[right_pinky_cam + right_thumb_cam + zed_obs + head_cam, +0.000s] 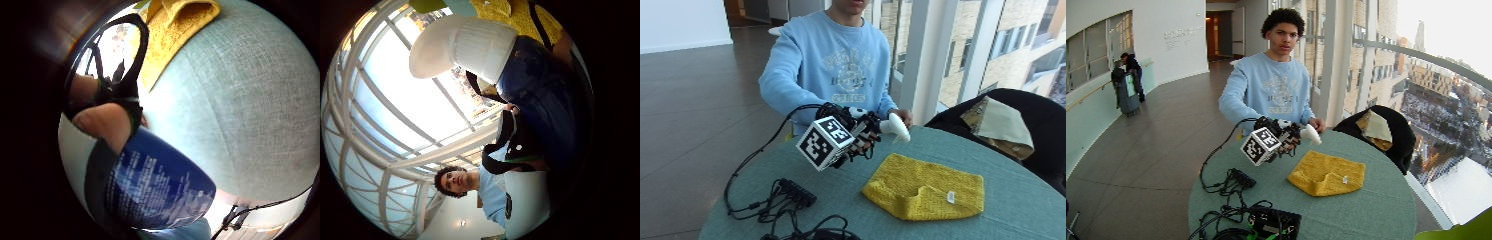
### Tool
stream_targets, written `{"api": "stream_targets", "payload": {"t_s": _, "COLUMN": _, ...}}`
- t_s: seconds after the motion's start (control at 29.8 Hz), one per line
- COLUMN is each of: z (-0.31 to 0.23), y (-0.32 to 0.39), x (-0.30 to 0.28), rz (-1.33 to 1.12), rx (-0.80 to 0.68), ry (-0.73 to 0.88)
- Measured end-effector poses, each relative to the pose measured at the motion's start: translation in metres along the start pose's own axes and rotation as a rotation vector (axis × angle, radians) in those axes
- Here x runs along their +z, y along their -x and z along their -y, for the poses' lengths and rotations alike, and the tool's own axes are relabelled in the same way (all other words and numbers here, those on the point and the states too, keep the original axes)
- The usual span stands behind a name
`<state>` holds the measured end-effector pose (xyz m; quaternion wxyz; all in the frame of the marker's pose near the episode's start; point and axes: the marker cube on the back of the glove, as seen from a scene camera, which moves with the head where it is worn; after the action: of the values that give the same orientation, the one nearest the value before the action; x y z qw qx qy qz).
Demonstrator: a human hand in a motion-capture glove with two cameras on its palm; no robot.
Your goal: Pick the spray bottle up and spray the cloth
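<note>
Outside view: a round table (1013,200) with a grey-green woven cover. The person stands at its far edge, in a light blue sweatshirt (833,65). The gloved right hand (856,135) is raised above the table, fingers curled round the spray bottle (889,127). Only the bottle's white spray head shows clearly, its nozzle tilted down toward the yellow cloth (926,192). The cloth lies flat on the table below and beside the hand, one edge folded over, with a small white tag on it. The bare left hand (903,116) rests at the table's far edge. Black cables (786,200) trail over the near part of the table. Tall windows behind, brick facades beyond; a dark chair (1033,125) draped with a pale cloth stands by the table.

Wide outside view: a long corridor with a dark floor (1152,145), a curved wall on one side and glazing on the other. A black box (1276,222) sits among the cables.

Little finger side palm view: the bottle's blue printed body lies close against the palm, a fingertip (102,125) pressed on it. The table cover and cloth lie beyond.

Thumb side palm view: white spray head above the blue body, with window frames (395,125) behind.
</note>
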<state>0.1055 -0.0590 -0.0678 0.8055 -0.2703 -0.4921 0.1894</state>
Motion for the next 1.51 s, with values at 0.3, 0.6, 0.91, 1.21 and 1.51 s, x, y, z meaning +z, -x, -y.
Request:
{"api": "stream_targets", "payload": {"t_s": 0.3, "z": 0.003, "y": -0.002, "x": 0.003, "rz": 0.008, "rx": 0.008, "ry": -0.005}}
{"api": "stream_targets", "payload": {"t_s": 0.6, "z": 0.004, "y": -0.002, "x": 0.004, "rz": 0.005, "rx": 0.006, "ry": 0.0}}
{"api": "stream_targets", "payload": {"t_s": 0.91, "z": 0.005, "y": -0.002, "x": 0.006, "rz": -0.002, "rx": 0.013, "ry": 0.009}}
{"api": "stream_targets", "payload": {"t_s": 1.21, "z": 0.006, "y": -0.004, "x": 0.007, "rz": 0.008, "rx": 0.014, "ry": -0.002}}
{"api": "stream_targets", "payload": {"t_s": 1.51, "z": 0.007, "y": -0.001, "x": 0.011, "rz": 0.005, "rx": -0.007, "ry": -0.02}}
